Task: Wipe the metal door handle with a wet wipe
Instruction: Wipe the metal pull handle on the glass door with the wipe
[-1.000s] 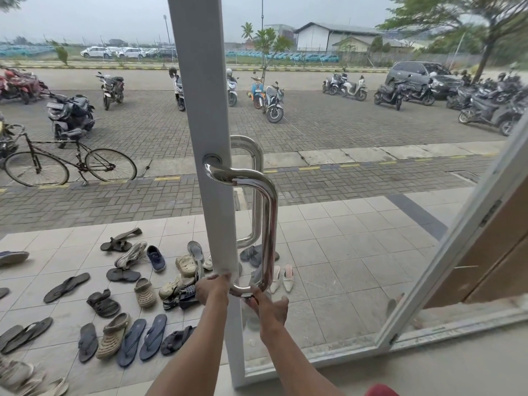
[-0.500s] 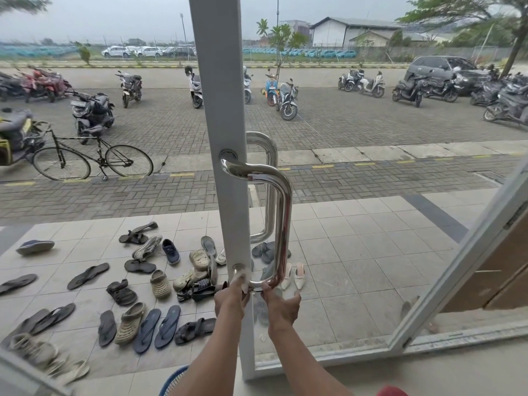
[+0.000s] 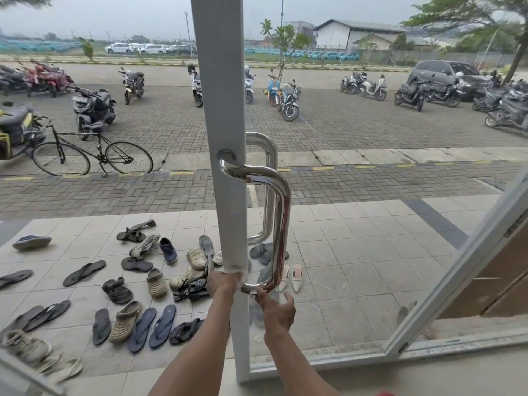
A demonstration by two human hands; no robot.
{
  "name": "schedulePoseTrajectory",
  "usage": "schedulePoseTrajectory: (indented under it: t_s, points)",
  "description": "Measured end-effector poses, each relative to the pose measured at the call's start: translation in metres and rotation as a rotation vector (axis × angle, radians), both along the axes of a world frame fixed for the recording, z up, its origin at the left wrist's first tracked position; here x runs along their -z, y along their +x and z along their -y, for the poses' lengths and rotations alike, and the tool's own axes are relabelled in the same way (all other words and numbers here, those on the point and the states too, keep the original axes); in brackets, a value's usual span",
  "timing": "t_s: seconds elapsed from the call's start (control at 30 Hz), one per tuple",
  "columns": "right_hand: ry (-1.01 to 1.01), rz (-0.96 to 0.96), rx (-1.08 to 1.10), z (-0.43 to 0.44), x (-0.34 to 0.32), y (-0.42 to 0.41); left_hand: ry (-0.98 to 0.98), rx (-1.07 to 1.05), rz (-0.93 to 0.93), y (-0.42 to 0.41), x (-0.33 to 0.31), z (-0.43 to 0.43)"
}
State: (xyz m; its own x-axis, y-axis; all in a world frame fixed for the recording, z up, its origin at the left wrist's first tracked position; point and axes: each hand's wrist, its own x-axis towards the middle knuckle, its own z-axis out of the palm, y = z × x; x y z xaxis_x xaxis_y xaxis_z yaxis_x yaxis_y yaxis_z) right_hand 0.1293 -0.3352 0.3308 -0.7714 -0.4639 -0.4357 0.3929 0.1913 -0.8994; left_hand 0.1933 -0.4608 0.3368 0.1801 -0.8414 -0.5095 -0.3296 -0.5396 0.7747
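Observation:
A polished metal door handle [image 3: 281, 224] in a D shape is mounted on the white door stile [image 3: 225, 110]; a twin handle shows behind the glass. My left hand [image 3: 224, 284] is closed at the handle's lower mount. It presses a small white wet wipe [image 3: 236, 270] against the joint, and most of the wipe is hidden in my fingers. Just below the lower bend is my right hand [image 3: 276, 310], its fingers apart and its fingertips touching the underside of the bend.
The glass door [image 3: 357, 281] stands open over a tiled porch strewn with several sandals and shoes [image 3: 137, 295]. A bicycle [image 3: 91, 155] and parked motorbikes [image 3: 288, 101] stand beyond on brick paving. A white frame [image 3: 457, 270] slants at right.
My right hand has let go of the handle's lower bend and dropped slightly, with only fingertips touching now. My left hand stays at the lower mount with the wipe. The view has shifted a little.

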Motion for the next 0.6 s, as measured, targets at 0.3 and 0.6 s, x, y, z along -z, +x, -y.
schedulePoseTrajectory:
  t_s: [0.3, 0.6]
  points:
    - [-0.018, -0.004, -0.06, 0.006, 0.017, -0.007, 0.058, -0.077, -0.362, 0.003, 0.021, -0.007]
    - [0.023, -0.022, -0.088, 0.002, 0.013, -0.003, 0.076, -0.224, -0.528, -0.01, 0.022, -0.04]
